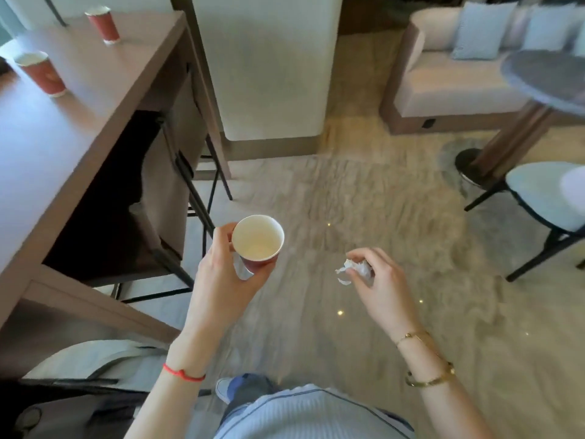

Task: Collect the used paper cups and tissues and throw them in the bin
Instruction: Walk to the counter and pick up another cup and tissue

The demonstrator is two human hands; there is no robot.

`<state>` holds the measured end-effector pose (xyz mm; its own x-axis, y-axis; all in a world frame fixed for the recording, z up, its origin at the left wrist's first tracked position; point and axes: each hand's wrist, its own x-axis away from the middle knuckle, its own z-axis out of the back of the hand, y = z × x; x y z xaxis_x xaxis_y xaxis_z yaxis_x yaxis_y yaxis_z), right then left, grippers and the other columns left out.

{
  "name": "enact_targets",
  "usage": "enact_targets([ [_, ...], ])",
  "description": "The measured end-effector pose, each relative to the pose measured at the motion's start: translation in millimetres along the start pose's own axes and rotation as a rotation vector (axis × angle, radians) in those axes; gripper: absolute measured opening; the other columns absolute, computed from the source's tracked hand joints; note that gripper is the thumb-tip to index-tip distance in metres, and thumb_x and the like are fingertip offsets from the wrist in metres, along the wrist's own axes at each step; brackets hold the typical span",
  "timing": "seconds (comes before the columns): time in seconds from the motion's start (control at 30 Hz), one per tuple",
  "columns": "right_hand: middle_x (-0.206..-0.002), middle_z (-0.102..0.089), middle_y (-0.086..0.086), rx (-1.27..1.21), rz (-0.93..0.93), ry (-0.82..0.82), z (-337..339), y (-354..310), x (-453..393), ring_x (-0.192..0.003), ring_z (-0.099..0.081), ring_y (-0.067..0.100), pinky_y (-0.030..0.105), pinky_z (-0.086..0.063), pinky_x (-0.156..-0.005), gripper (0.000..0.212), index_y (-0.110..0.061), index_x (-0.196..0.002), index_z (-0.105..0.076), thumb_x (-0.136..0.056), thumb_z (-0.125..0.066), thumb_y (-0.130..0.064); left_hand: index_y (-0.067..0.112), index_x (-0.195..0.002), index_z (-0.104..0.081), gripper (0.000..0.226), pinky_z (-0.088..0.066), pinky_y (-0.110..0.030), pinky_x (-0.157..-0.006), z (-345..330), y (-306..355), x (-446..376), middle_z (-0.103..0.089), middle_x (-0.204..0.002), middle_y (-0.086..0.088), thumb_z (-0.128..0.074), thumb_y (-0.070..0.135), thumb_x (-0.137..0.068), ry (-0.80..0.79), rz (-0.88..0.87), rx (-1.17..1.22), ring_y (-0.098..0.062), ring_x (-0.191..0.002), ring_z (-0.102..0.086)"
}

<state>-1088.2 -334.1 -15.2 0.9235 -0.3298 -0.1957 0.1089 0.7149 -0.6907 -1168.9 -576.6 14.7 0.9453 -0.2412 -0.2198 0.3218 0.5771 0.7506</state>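
Observation:
My left hand (pixel 221 280) grips a red paper cup (pixel 258 239) with a white, empty inside, held upright over the floor in the middle of the view. To its right my right hand (pixel 376 280) pinches a crumpled white tissue (pixel 356 268) in its curled fingers. Two more red paper cups stand on the brown desk (pixel 79 122) at the left: one near the desk's left edge (pixel 42 74), one farther back (pixel 103 24). No bin is in sight.
The desk has a dark open shelf underneath and black metal legs. A white panel (pixel 269 64) stands ahead. A sofa with cushions (pixel 459 68), a round grey table (pixel 544 77) and a pale chair (pixel 544 198) are at the right. Beige carpet lies between.

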Motion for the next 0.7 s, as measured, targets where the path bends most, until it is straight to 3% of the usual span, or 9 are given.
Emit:
enact_targets([
  [0.2,-0.094,-0.061,-0.005,0.051,-0.209,0.124,79.6,76.0,60.0,-0.088,-0.058,0.013,0.027,-0.046,-0.077,0.014,-0.017,-0.095,-0.066,-0.083,-0.066,-0.009,0.027,-0.122,-0.040,0.070,-0.039,-0.007,-0.070,-88.6,67.0,2.0,-0.053,-0.111,0.020,-0.083,0.042,-0.069,-0.140,-0.101,0.055,-0.003,-0.095,-0.055],
  [0.47,-0.095,-0.063,-0.005,0.067,-0.449,0.345,147.4,146.4,109.4,-0.088,-0.058,0.014,0.022,-0.043,-0.077,0.015,-0.018,-0.097,-0.065,-0.083,-0.069,-0.014,0.021,-0.123,-0.043,0.069,-0.052,-0.029,-0.075,-198.0,143.5,1.9,-0.054,-0.114,0.015,-0.082,0.039,-0.069,-0.411,-0.311,0.076,-0.015,-0.098,-0.061],
  [0.57,-0.095,-0.061,-0.007,0.052,-0.545,0.431,169.7,168.4,118.9,-0.086,-0.057,0.013,0.018,-0.041,-0.074,0.015,-0.020,-0.098,-0.064,-0.084,-0.068,-0.014,0.018,-0.124,-0.043,0.070,-0.049,-0.025,-0.073,-239.5,174.9,-8.0,-0.051,-0.114,0.016,-0.081,0.039,-0.069,-0.508,-0.398,0.080,-0.013,-0.097,-0.058],
  [0.7,-0.095,-0.061,-0.004,0.068,-0.660,0.541,204.3,204.7,122.3,-0.085,-0.057,0.014,0.024,-0.046,-0.075,0.014,-0.017,-0.097,-0.065,-0.084,-0.067,-0.011,0.014,-0.125,-0.044,0.073,-0.049,-0.022,-0.073,-308.6,220.9,-26.1,-0.057,-0.117,0.005,-0.084,0.034,-0.068,-0.639,-0.514,0.096,-0.013,-0.096,-0.058],
])
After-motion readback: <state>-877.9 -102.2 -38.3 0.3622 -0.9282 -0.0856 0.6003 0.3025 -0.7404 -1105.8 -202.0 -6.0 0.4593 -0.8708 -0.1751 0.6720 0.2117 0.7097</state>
